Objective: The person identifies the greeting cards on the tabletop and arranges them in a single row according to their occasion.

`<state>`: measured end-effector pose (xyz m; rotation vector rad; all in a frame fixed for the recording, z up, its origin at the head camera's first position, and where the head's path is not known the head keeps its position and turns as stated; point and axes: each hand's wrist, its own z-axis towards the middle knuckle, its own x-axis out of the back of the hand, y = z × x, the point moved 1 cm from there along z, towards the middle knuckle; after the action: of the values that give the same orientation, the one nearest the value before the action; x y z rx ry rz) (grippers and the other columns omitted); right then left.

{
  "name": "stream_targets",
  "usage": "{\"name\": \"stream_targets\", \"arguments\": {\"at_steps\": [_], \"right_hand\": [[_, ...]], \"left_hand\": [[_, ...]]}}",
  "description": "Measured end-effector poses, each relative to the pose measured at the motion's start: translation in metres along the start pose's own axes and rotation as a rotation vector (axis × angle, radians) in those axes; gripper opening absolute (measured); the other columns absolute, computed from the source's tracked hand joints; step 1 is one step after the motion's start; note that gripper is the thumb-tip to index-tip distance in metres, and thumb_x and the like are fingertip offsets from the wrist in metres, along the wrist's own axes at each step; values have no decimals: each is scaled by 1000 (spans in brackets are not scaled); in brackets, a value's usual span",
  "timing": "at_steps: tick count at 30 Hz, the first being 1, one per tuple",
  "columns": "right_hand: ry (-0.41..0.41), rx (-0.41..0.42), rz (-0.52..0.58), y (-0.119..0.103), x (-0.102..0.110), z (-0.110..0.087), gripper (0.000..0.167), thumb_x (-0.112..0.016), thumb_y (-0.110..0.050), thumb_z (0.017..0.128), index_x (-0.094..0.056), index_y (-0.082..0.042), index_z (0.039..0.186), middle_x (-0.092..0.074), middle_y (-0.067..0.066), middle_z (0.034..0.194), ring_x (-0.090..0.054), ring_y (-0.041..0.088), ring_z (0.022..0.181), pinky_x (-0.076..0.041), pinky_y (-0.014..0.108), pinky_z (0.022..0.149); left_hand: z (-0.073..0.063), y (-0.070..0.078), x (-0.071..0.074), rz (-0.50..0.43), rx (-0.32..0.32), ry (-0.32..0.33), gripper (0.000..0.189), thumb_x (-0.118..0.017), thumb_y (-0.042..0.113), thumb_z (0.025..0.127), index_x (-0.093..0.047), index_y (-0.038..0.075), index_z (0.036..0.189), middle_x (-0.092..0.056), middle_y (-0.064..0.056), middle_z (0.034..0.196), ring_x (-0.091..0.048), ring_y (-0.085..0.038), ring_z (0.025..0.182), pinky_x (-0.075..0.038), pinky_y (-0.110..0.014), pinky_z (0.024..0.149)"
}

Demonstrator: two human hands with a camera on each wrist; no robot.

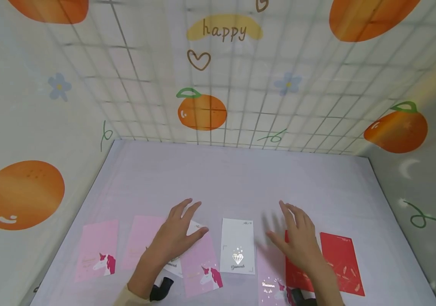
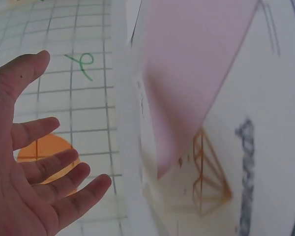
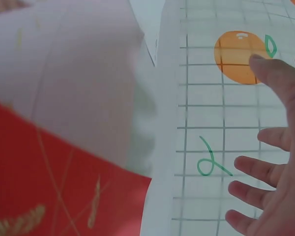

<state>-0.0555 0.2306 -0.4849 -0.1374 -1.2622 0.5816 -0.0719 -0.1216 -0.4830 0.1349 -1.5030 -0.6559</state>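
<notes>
My left hand [image 1: 175, 235] hovers over the left half of the row of cards, fingers spread and holding nothing. Under it lie a pink card [image 1: 135, 238], a partly covered white card [image 1: 175, 267] and a pink unicorn card [image 1: 198, 272]. In the left wrist view, a gold diamond print shows on the white card [image 2: 270, 98]. Fingers apart, my right hand [image 1: 299, 240] is raised over a red card [image 1: 294, 270] and next to another pink unicorn card [image 1: 267, 276]. The right wrist view shows this red card [image 3: 64, 182] with gold marks. Between the hands lies a white diamond card [image 1: 237, 244].
A pink unicorn card [image 1: 97, 250] lies at the far left, a second red card [image 1: 341, 263] at the right. The pale table [image 1: 237, 178] meets a wire-grid wall [image 1: 240, 127] behind a printed sheet. Black wrist mounts [image 1: 161, 289] sit at the wrists.
</notes>
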Motion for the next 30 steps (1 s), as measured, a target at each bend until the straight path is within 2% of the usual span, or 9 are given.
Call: {"name": "stream_targets", "arguments": {"at_steps": [5,9,16,22,30], "right_hand": [[-22,-25,28,-4,-5,1,94,-83,-39,79,-34,-13,155,-47,21,135,-42,40,125,-34,62,98],[-55,-68,52,-6,-9,2,95,-84,-38,80,-32,-16,156,-48,19,133,-44,36,122,-44,58,92],[-89,-130,210,-11,-17,6,89,-84,-33,82,-33,-18,155,-52,9,125,-45,26,116,-51,48,83],[-135,-176,334,-12,-28,12,81,-83,-28,83,-39,-13,150,-56,12,117,-52,27,106,-51,44,80],[-209,-310,463,-15,-45,17,73,-86,-23,80,-48,-10,141,-58,9,109,-54,26,101,-52,40,80]], "left_hand": [[5,6,-7,-75,0,-39,75,-68,54,90,-42,19,152,-39,-10,153,-38,-30,139,-47,-54,98],[9,11,-12,-140,3,-52,72,-70,48,91,-44,16,150,-45,-9,149,-42,-27,137,-44,-49,104],[17,16,-22,-225,13,-80,69,-70,42,93,-43,15,150,-48,-8,146,-50,-27,131,-45,-47,103],[23,19,-30,-319,21,-135,64,-69,38,94,-45,14,148,-53,-9,138,-60,-26,115,-53,-44,91],[32,27,-38,-369,51,-178,59,-74,29,90,-51,11,141,-60,-10,122,-61,-22,100,-55,-35,78]]}}
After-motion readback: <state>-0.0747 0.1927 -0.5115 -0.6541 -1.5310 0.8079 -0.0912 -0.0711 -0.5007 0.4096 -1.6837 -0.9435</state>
